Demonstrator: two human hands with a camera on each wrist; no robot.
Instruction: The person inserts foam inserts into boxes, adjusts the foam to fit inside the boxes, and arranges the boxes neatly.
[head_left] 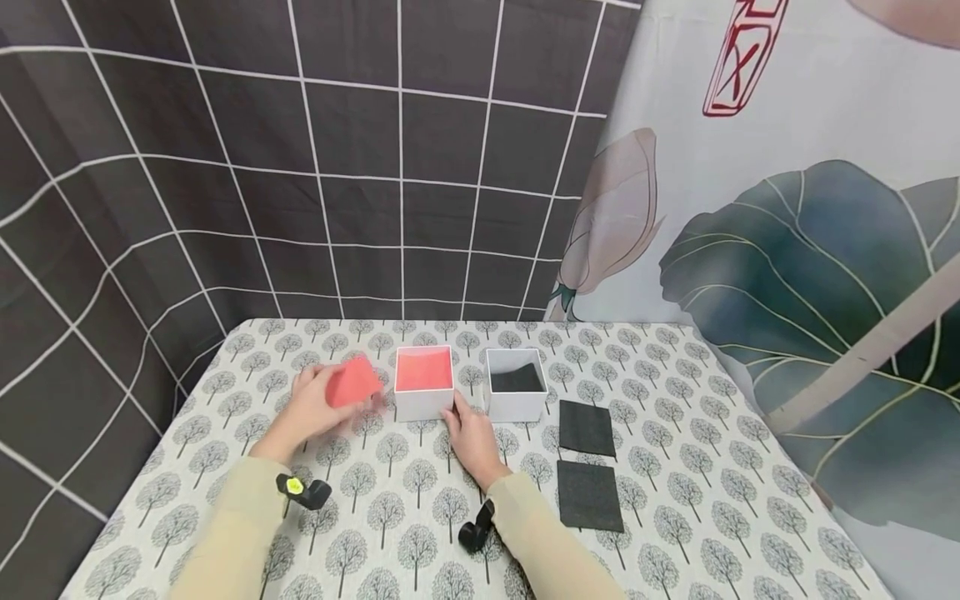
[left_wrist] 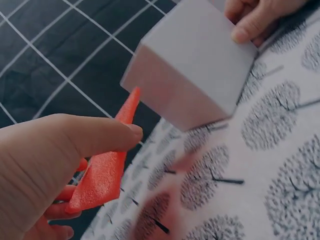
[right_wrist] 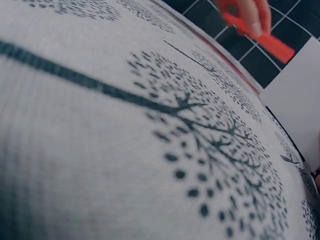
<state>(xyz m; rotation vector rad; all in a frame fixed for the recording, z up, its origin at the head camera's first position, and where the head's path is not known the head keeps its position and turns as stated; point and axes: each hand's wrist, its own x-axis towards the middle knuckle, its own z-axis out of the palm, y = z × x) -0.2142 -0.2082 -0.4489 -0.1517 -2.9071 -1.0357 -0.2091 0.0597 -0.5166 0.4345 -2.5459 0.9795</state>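
Observation:
My left hand (head_left: 311,408) pinches a red cloth square (head_left: 354,382) between thumb and fingers, held above the table left of a white box. The left wrist view shows the cloth (left_wrist: 102,175) bent, with the thumb on its near face. Red cloth (head_left: 424,369) lies inside this open white box (head_left: 424,406). My right hand (head_left: 474,437) holds the box by its front right corner, thumb on the front face and fingers along the side. In the right wrist view, the box (right_wrist: 297,95) shows only at the right edge.
A second white box (head_left: 517,407) stands to the right, with black cloth (head_left: 517,379) inside. Two black cloth squares (head_left: 586,428) (head_left: 589,496) lie flat in front of it, one nearer me. A tree-patterned cloth (head_left: 390,517) covers the table; a dark grid curtain (head_left: 360,208) hangs behind.

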